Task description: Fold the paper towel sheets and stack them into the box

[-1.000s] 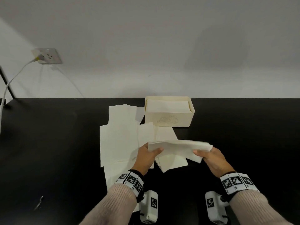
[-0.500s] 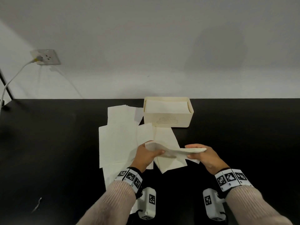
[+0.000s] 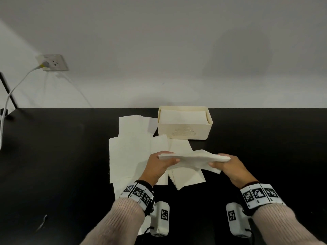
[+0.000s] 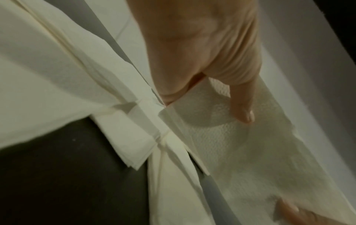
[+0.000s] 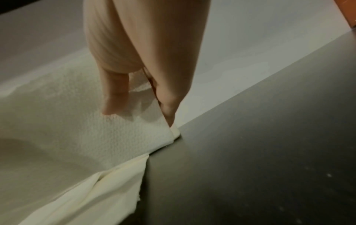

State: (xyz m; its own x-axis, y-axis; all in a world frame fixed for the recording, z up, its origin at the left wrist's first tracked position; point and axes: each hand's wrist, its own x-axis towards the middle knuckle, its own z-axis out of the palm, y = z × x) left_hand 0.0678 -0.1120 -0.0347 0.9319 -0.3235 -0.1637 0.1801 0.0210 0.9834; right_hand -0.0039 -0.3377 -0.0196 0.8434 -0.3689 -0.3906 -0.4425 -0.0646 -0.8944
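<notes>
- Cream paper, folded over itself, makes up the folded sheet (image 3: 194, 159) held in the air above the black tabletop (image 3: 62, 165), stretched level between the two hands.
- The left hand (image 3: 159, 167) pinches the sheet's left end, thumb on top and fingers underneath; the left wrist view shows the thumb (image 4: 242, 106) pressed onto the embossed paper.
- The right hand (image 3: 230, 165) pinches the right end the same way; in the right wrist view a fingertip (image 5: 113, 106) lies on the paper and the corner is nipped just beside it.
- Both hands are clamped on that one sheet and stand apart, one at each end.
- Under the hands, loose sheets (image 3: 131, 152) lie flat and overlapping on the tabletop, spreading left and toward the person.
- The box (image 3: 184, 131), cream with a dotted cloud mark on its front, stands at the tabletop's far edge by the wall, beyond the hands, with folded paper (image 3: 183, 116) already in it.
- A wall socket (image 3: 53, 62) with a white cable (image 3: 16, 89) plugged in sits far left.
</notes>
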